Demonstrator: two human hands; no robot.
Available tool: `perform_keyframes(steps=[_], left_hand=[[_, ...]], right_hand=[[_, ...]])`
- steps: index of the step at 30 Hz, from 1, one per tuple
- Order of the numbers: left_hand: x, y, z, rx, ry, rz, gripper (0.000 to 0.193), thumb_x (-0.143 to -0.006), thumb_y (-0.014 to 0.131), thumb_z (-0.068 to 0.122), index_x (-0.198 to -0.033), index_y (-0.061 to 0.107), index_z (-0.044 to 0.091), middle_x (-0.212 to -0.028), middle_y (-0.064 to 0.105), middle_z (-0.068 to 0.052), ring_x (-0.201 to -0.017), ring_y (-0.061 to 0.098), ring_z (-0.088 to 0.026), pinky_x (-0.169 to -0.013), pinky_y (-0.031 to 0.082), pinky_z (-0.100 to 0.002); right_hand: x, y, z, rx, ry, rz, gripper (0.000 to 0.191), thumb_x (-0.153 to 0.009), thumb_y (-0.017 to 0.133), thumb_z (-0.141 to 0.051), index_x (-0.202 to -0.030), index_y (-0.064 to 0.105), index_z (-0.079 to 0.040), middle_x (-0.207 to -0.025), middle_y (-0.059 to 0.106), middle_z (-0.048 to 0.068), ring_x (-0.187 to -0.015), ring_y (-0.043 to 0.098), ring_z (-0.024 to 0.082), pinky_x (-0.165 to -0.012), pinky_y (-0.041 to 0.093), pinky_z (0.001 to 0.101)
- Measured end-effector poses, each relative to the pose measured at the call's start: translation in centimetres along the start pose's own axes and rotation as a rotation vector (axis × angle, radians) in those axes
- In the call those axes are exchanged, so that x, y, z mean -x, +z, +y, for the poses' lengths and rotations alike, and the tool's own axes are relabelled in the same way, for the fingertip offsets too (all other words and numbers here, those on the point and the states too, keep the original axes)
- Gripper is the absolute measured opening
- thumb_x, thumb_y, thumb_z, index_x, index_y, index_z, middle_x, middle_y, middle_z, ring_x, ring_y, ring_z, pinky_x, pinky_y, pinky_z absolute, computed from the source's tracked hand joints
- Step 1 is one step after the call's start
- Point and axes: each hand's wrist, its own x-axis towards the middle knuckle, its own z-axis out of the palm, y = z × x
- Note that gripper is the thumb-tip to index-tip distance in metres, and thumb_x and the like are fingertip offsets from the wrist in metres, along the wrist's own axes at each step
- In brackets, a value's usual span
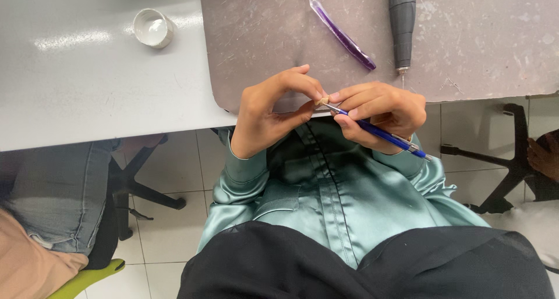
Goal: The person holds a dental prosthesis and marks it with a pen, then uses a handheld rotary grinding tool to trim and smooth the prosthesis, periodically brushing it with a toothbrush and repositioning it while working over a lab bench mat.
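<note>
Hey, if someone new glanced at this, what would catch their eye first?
Most likely the two hands at the table's near edge: the left hand pinches a small pale piece while the right hand works at it with a blue pen-like tool. Next, on the worn grey mat above them, a purple-handled tool and a dark grey handpiece. A small white cup sits far left on the table.
</note>
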Motion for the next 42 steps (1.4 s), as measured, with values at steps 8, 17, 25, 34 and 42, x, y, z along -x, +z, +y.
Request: perform_keyframes(steps=[8, 17, 25, 34, 42], left_hand=[[0.0, 0.0, 0.2, 0.006, -0.004, 0.000, 0.030, -0.089, 0.080, -0.006, -0.111, 0.065, 0.007, -0.106, 0.074, -0.002, -0.106, 0.076, -0.019, -0.122, 0.050, -0.048], [0.1, 0.3, 0.2, 0.036, 0.014, 0.075, 0.027, -0.088, 0.078, -0.007, -0.106, 0.064, 0.007, -0.103, 0.073, -0.004, -0.099, 0.076, -0.018, -0.118, 0.051, -0.047], [0.0, 0.2, 0.0, 0.020, 0.049, 0.054, 0.026, -0.087, 0.079, -0.008, -0.104, 0.064, 0.006, -0.102, 0.073, -0.005, -0.100, 0.075, -0.019, -0.119, 0.048, -0.049], [-0.2, 0.2, 0.0, 0.017, 0.046, 0.057, 0.025, -0.088, 0.078, -0.008, -0.104, 0.064, 0.006, -0.102, 0.073, -0.005, -0.099, 0.075, -0.019, -0.120, 0.048, -0.049], [-0.3, 0.2, 0.0, 0.014, 0.041, 0.066, 0.025, -0.088, 0.078, -0.008, -0.104, 0.064, 0.006, -0.102, 0.073, -0.005, -0.098, 0.076, -0.018, -0.120, 0.048, -0.049]], right_hand=[[0.1, -0.1, 0.3, -0.004, -0.024, -0.010, 0.024, -0.085, 0.077, 0.015, -0.096, 0.059, 0.004, -0.088, 0.070, 0.020, -0.097, 0.076, 0.033, -0.086, 0.066, 0.0377], [0.0, -0.6, 1.2, -0.088, -0.118, -0.050, 0.023, -0.087, 0.073, 0.012, -0.100, 0.056, 0.004, -0.091, 0.070, 0.021, -0.101, 0.074, 0.037, -0.091, 0.065, 0.0417], [-0.1, -0.4, 0.6, 0.032, -0.077, -0.052, 0.026, -0.086, 0.076, 0.013, -0.100, 0.056, 0.003, -0.092, 0.071, 0.022, -0.102, 0.075, 0.037, -0.089, 0.066, 0.0423], [-0.6, -0.5, 0.1, 0.059, -0.054, -0.057, 0.027, -0.087, 0.078, 0.013, -0.100, 0.057, 0.003, -0.092, 0.072, 0.022, -0.102, 0.075, 0.036, -0.091, 0.065, 0.0420], [-0.9, -1.2, 0.5, 0.042, -0.078, -0.151, 0.025, -0.085, 0.078, 0.013, -0.099, 0.058, 0.006, -0.090, 0.072, 0.021, -0.101, 0.075, 0.036, -0.094, 0.064, 0.0452]])
